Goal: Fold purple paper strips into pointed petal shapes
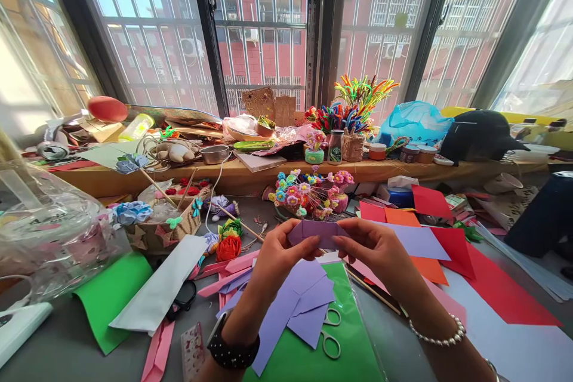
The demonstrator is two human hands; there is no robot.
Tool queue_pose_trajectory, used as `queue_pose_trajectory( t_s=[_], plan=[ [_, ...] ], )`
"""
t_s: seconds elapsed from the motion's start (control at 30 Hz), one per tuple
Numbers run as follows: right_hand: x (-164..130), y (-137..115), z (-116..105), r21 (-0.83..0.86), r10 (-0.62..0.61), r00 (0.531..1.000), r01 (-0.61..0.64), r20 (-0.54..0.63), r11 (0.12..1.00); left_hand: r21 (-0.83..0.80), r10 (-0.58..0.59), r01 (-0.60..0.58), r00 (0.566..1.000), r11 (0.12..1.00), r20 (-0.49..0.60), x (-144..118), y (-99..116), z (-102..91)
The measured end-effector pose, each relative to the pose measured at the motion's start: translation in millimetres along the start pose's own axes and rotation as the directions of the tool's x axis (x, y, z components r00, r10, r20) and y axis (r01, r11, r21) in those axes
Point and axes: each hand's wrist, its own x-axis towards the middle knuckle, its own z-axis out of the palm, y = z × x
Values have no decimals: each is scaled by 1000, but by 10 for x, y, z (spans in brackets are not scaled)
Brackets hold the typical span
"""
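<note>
Between my two hands is a folded piece of purple paper (320,228), held up level above the table. My left hand (284,250) pinches its left end, thumb in front and fingers behind. At the right end, my right hand (364,245) grips it the same way. Below them lie several lilac paper pieces (286,310) on a green sheet (353,346) in a clear sleeve. The scissors (331,334) rest on the green sheet beside the lilac pieces, their blades hidden. Folded pink paper strips (237,265) lie left of the lilac pieces.
Red paper (505,280) and orange sheets (400,216) spread to the right. A white paper packet (161,286) and a green foam-like sheet (116,298) lie left. Small crocheted flowers (308,191) stand ahead. Pipe cleaners (344,116) and a black cap (478,134) sit on the ledge.
</note>
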Motion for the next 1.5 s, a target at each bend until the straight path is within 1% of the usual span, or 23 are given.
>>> queue_pose_trajectory(
  t_s=[0.17,0.3,0.43,0.53,0.73,0.87,0.97,1.1,1.27,1.37,1.5],
  plan=[
    [13,-28,-17,-5,-21,1000,21,18,1000,75,3,-8,997,997,77,-12,29,-55],
    [14,-20,-5,23,-29,999,28,27,999,93,29,-38,995,995,93,-25,67,-82],
    [8,18,2,29,-52,999,52,1,998,43,39,-43,995,998,90,-12,56,-67],
    [6,30,13,-15,-79,997,79,-17,997,-3,25,-25,995,1000,98,1,27,-45],
    [-4,22,31,-83,-115,993,113,-27,990,-42,-41,43,998,998,56,16,-1,-17],
    [-6,23,33,-90,-117,993,114,-25,989,-77,-61,67,995,995,76,23,-6,-40],
    [-12,-1,42,-96,-99,995,97,-15,991,-49,-28,33,995,998,95,21,-5,-69],
    [-25,-56,68,-98,-43,999,43,-4,994,13,36,-38,994,999,104,3,10,-74],
    [-9,-50,80,-67,-47,999,45,-28,997,91,104,-118,983,989,150,-36,32,-42],
    [4,-18,70,-47,-40,998,38,-40,998,103,104,-122,981,987,164,-44,38,-45],
    [2,15,54,-57,-47,998,44,-52,997,87,68,-84,983,993,173,-29,50,-66]
  ],
)
